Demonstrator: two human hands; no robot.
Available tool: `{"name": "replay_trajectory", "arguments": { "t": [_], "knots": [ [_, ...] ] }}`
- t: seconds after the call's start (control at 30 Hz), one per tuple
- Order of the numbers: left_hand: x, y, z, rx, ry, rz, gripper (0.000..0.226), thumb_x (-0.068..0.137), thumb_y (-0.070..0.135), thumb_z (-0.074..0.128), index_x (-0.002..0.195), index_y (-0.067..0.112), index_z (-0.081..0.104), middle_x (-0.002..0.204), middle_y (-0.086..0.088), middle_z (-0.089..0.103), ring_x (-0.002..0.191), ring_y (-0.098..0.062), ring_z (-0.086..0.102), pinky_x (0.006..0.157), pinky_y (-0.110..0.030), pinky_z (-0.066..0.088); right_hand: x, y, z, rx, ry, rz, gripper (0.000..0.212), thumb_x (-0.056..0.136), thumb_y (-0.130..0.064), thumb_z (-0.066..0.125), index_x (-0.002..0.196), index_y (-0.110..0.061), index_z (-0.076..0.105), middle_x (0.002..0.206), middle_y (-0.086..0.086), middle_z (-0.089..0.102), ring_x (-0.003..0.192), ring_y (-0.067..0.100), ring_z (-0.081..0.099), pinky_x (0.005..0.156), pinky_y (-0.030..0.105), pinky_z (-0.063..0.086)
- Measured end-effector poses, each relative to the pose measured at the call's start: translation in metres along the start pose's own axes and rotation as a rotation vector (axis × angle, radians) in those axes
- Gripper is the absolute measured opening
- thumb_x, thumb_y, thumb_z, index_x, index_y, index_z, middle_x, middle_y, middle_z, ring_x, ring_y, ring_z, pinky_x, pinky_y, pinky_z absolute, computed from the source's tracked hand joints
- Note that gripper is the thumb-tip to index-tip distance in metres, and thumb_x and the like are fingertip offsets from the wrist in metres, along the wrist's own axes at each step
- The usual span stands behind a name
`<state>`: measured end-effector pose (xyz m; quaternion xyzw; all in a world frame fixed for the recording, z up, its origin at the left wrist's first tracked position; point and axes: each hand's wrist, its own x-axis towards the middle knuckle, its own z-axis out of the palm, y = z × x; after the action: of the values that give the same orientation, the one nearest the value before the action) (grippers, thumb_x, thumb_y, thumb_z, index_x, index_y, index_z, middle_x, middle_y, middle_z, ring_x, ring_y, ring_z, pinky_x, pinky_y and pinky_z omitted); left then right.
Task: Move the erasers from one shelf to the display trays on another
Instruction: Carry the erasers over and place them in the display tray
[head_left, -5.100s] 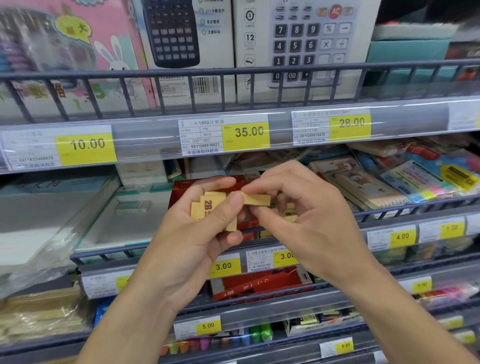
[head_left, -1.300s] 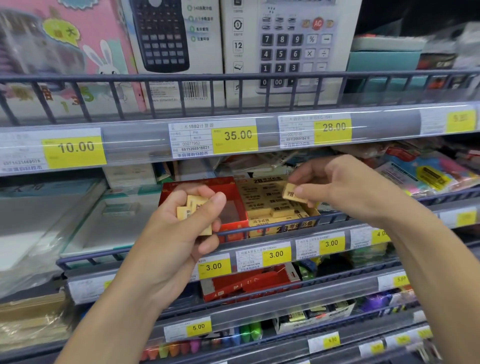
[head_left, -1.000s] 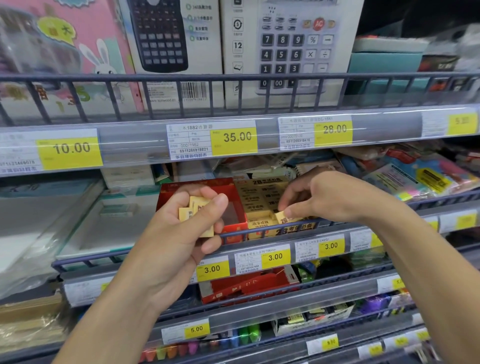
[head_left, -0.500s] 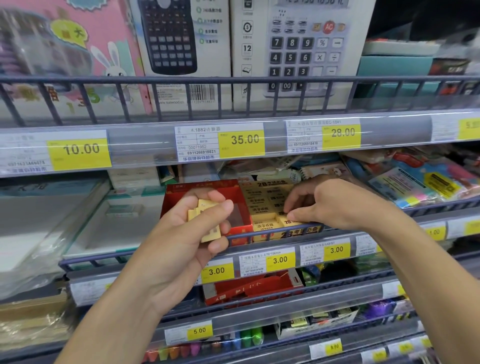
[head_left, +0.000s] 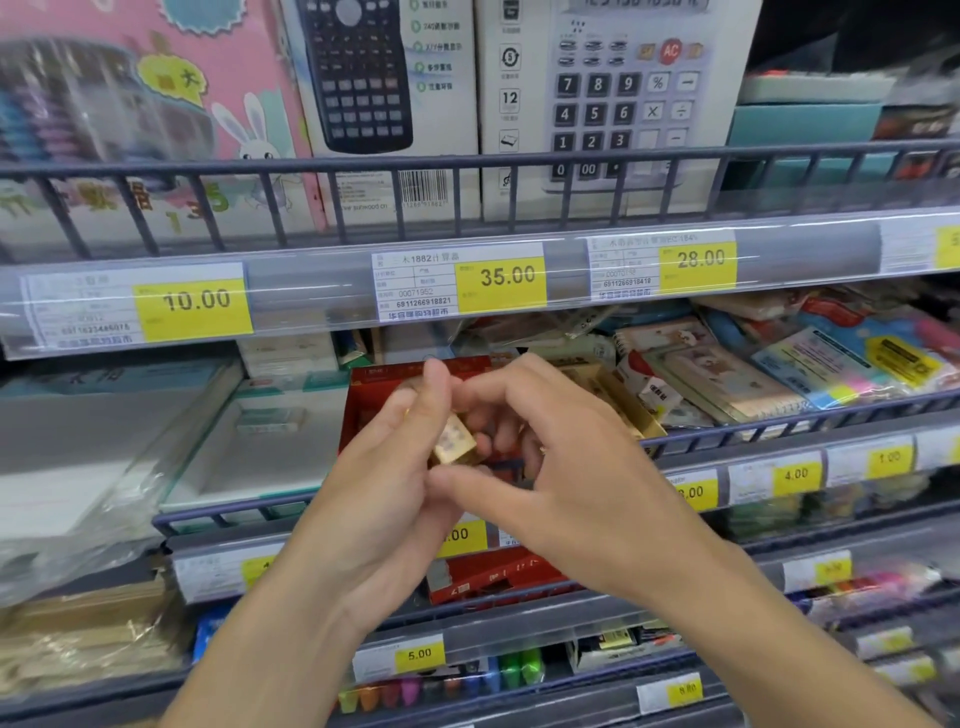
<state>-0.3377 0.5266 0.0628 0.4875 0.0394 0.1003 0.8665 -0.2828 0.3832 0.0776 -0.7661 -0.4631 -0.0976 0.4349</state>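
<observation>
The yellow erasers sit in the left hand, held tight, in front of the red tray. The right hand curls just beside them; whether it grips is unclear.

Left hand fingers curl shut in a grip; right hand reaches in, fingers bent.
</observation>
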Motion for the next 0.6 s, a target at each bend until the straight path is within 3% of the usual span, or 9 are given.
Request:
{"name": "replay_trajectory", "arguments": {
  "t": [0.1, 0.2, 0.27, 0.33, 0.37, 0.47, 0.6],
  "knots": [
    [-0.002, 0.001, 0.0, -0.007, 0.025, 0.004, 0.086, 0.079, 0.065, 0.059, 0.129, -0.004, 0.057, 0.11, -0.021, 0.064, 0.103, -0.031, 0.06, 0.092, -0.043, 0.061, -0.001, -0.003, 0.005, -0.032, 0.046, -0.004, 0.034, 0.088, -0.027, 0.073, 0.121, -0.027, 0.067, 0.095, -0.016, 0.055, 0.09, 0.008, 0.054, 0.075, 0.013, 0.039],
    [-0.007, 0.003, -0.001, -0.029, -0.036, -0.009, 0.087, 0.084, 0.069, 0.05, 0.124, -0.006, 0.061, 0.121, -0.031, 0.067, 0.114, -0.035, 0.067, 0.091, -0.041, 0.061, -0.003, -0.007, 0.008, -0.033, 0.105, -0.052, 0.033, 0.086, -0.017, 0.074, 0.118, -0.022, 0.07, 0.097, -0.014, 0.058, 0.09, 0.008, 0.056, 0.075, 0.014, 0.042],
    [-0.01, 0.005, -0.005, -0.047, -0.068, -0.012, 0.079, 0.087, 0.069, 0.048, 0.115, -0.003, 0.064, 0.118, -0.036, 0.065, 0.104, -0.039, 0.071, 0.08, -0.036, 0.063, -0.004, -0.008, 0.006, -0.034, 0.14, -0.095, 0.031, 0.085, -0.012, 0.074, 0.114, -0.019, 0.071, 0.099, -0.012, 0.059, 0.086, 0.005, 0.057, 0.073, 0.013, 0.045],
    [-0.011, 0.007, -0.01, -0.062, -0.078, -0.006, 0.062, 0.09, 0.067, 0.053, 0.105, 0.009, 0.066, 0.1, -0.027, 0.063, 0.07, -0.024, 0.063, 0.063, -0.027, 0.057, -0.005, -0.007, 0.003, -0.062, 0.156, -0.127, 0.028, 0.085, -0.01, 0.075, 0.112, -0.016, 0.072, 0.1, -0.008, 0.059, 0.084, 0.003, 0.056, 0.072, 0.011, 0.044],
    [-0.011, 0.008, -0.013, -0.053, -0.077, 0.003, 0.051, 0.092, 0.062, 0.058, 0.101, 0.012, 0.066, 0.092, -0.018, 0.062, 0.063, -0.017, 0.055, 0.056, -0.023, 0.052, -0.005, -0.006, 0.001, -0.083, 0.16, -0.143, 0.027, 0.086, -0.01, 0.074, 0.112, -0.015, 0.072, 0.1, -0.006, 0.058, 0.085, 0.002, 0.055, 0.072, 0.009, 0.044],
    [-0.01, 0.011, -0.019, 0.02, -0.062, 0.028, 0.023, 0.089, 0.035, 0.075, 0.096, 0.015, 0.067, 0.083, -0.006, 0.06, 0.065, -0.012, 0.05, 0.048, -0.019, 0.043, -0.007, -0.002, -0.004, -0.11, 0.159, -0.191, 0.026, 0.087, -0.007, 0.073, 0.113, -0.01, 0.072, 0.102, -0.002, 0.057, 0.086, 0.001, 0.054, 0.071, 0.007, 0.043],
    [-0.01, 0.01, -0.018, 0.044, -0.093, 0.027, 0.015, 0.087, 0.027, 0.075, 0.093, 0.016, 0.068, 0.081, -0.005, 0.061, 0.064, -0.011, 0.05, 0.046, -0.018, 0.043, -0.01, 0.003, -0.008, -0.135, 0.127, -0.221, 0.027, 0.09, -0.011, 0.073, 0.116, -0.007, 0.07, 0.105, 0.001, 0.056, 0.087, -0.002, 0.052, 0.076, 0.008, 0.042]
  ]
}}
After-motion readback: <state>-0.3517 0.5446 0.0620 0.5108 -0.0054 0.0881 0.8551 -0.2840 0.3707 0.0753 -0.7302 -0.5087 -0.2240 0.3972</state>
